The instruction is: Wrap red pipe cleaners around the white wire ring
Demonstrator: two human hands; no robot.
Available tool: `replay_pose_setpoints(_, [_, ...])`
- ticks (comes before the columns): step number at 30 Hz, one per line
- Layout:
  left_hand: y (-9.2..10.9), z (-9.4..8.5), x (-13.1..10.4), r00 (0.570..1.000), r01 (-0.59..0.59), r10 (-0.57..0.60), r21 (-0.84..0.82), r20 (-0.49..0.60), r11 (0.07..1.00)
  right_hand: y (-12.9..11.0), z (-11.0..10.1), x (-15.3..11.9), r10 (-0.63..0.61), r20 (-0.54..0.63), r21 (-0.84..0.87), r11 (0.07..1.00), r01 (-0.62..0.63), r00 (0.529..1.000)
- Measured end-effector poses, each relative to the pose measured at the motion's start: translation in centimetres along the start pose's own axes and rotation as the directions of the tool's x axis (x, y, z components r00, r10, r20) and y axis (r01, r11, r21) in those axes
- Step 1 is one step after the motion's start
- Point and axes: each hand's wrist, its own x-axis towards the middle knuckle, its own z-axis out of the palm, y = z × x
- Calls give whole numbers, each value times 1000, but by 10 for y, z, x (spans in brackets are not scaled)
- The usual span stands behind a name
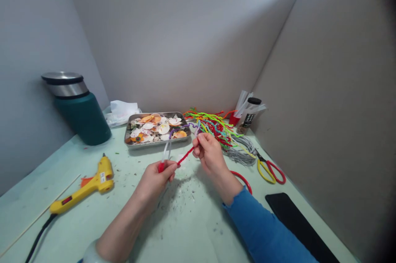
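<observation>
A red pipe cleaner [186, 156] is stretched between my two hands over the middle of the table. My left hand [158, 177] pinches its lower end between thumb and finger. My right hand [210, 153] is closed on the upper end. From my left hand a pale translucent strip [166, 150] sticks up, with a red bit at its base; what it belongs to I cannot tell. A purple fuzzy strand [172, 132] shows just above, in front of the shell tray. Beyond my right hand lies a heap of coloured pipe cleaners [213, 124].
A metal tray [157, 143] of shells stands at the back. On the left are a yellow glue gun [89, 186] and a teal bottle [82, 118]. To the right lie grey wire [243, 153], scissors [270, 171], a black flat object [297, 221] and a black-lidded jar [250, 115].
</observation>
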Motion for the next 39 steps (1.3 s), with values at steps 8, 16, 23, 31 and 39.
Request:
replay_pose_setpoints(8, [-4,-1,4,997,-66,68,70,-24,995,-20,-4,-8,-483,320,-725,429,539,815])
replay_pose_setpoints(16, [-4,-5,6,989,-133,141,141,-44,981,-14,-1,-17,7,792,-610,41,791,610])
replay_pose_setpoints(23, [11,-1,-6,960,-248,246,0,-134,969,-21,-5,-13,-64,604,-759,255,598,794])
replay_pose_setpoints(31, [15,-4,-14,961,-275,270,-230,-51,934,-19,6,-21,-81,511,-674,579,458,856])
replay_pose_setpoints(39, [13,-6,-15,969,-240,248,-245,2,939,-10,14,-31,-73,484,-600,698,392,872])
